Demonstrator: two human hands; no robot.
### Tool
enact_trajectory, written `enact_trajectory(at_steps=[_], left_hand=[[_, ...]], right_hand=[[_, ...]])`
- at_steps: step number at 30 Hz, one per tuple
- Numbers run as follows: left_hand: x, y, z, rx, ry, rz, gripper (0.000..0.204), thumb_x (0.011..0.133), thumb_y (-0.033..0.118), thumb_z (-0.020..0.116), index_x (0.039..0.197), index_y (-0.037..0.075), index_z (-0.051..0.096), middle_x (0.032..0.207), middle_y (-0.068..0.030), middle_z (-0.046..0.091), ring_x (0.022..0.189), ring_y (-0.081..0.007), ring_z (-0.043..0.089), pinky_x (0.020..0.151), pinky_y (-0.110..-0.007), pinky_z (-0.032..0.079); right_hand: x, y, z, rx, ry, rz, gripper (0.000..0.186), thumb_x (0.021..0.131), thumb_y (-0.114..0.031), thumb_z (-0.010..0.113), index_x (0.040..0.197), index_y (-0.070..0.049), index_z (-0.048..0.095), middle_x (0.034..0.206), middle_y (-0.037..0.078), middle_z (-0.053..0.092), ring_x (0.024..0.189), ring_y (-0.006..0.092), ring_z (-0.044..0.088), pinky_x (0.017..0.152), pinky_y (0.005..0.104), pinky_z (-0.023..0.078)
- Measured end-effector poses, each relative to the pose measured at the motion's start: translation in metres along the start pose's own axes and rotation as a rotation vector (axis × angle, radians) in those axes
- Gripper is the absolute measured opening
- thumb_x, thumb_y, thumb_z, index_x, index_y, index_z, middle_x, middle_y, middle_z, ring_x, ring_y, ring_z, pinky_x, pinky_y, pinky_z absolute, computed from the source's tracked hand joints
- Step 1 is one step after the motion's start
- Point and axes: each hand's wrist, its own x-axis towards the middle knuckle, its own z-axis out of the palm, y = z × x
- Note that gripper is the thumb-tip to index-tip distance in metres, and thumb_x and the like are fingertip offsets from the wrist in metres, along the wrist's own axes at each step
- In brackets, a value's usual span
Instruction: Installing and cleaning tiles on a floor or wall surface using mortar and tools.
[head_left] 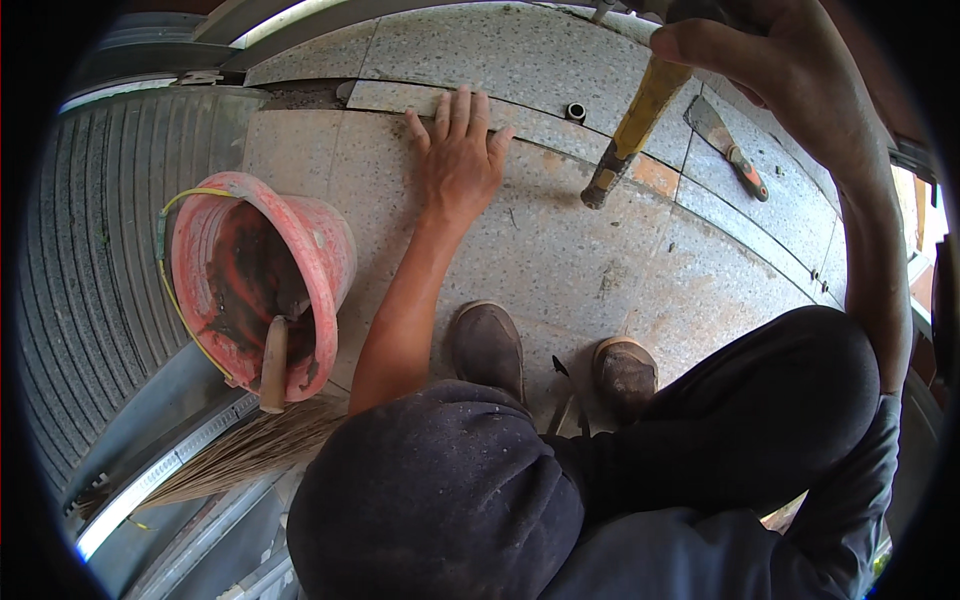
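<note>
My left hand (455, 160) lies with fingers spread on a narrow speckled tile strip (385, 100), along a gap between floor tiles. My right hand (780, 70) is closed round the upper part of a hammer (644, 110) with a yellow and black handle, its handle end pointing down over the strip; the head is mostly cut off at the top edge. A small dark metal ring (575, 112) sits on the tiles between my hands. A scraper (715, 130) with an orange and grey handle lies to the right of the hammer.
A dirty pink bucket (340, 260) with dark mortar and a wooden-handled tool (272, 365) stands at left on the tiles. A straw broom (240, 450), metal bars and a ribbed grey panel (120, 260) are at the left. My shoes and bent knees are below.
</note>
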Motion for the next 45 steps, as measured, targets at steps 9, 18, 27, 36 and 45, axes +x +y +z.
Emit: enact_trajectory(at_steps=[9,18,27,36,45], left_hand=[[0.001,-0.064,-0.012,0.125,0.046,-0.375,0.082,0.107,0.058,0.037,0.155,-0.009,0.039,0.165,-0.0253,0.035,0.157,-0.0401,0.025,0.123,-0.069,0.007],[0.006,-0.060,-0.015,0.182,0.060,-0.431,0.090,0.103,0.065,0.042,0.155,-0.009,0.039,0.165,-0.0248,0.036,0.156,-0.0416,0.025,0.124,-0.068,0.008],[0.007,-0.076,-0.017,0.164,0.074,-0.434,0.099,0.099,0.071,0.044,0.156,-0.009,0.038,0.165,-0.0222,0.037,0.156,-0.0396,0.025,0.121,-0.071,0.010],[0.025,-0.063,0.002,0.224,0.021,-0.431,0.093,0.099,0.072,0.043,0.157,-0.001,0.041,0.166,-0.0183,0.038,0.155,-0.0372,0.029,0.120,-0.071,0.014],[0.001,0.003,-0.011,-0.007,0.001,0.075,0.073,0.107,0.060,0.040,0.157,0.007,0.046,0.164,-0.0129,0.042,0.156,-0.0367,0.028,0.123,-0.070,0.009]], right_hand=[[0.001,0.031,0.008,0.076,-0.128,0.106,0.052,0.092,-0.018,0.074,0.142,-0.004,0.065,0.081,0.000,0.063,0.065,0.0063,0.051,0.058,0.0273,0.038],[0.001,0.020,0.012,0.083,-0.139,0.138,0.052,0.091,-0.015,0.072,0.141,-0.005,0.065,0.081,0.000,0.061,0.068,0.0066,0.052,0.062,0.0268,0.038],[-0.003,0.032,0.011,0.071,-0.188,0.094,0.052,0.091,-0.017,0.073,0.141,-0.005,0.065,0.084,0.002,0.066,0.071,0.0078,0.058,0.062,0.0262,0.041],[-0.016,0.018,-0.030,-0.110,-0.260,-0.017,0.036,0.090,-0.014,0.079,0.123,0.000,0.074,0.076,0.007,0.072,0.053,0.0058,0.056,0.041,0.0212,0.040],[-0.067,0.117,0.012,0.083,-0.747,0.150,0.051,0.073,-0.022,0.080,0.115,0.006,0.077,0.083,0.014,0.076,0.064,0.0168,0.068,0.052,0.0294,0.049]])
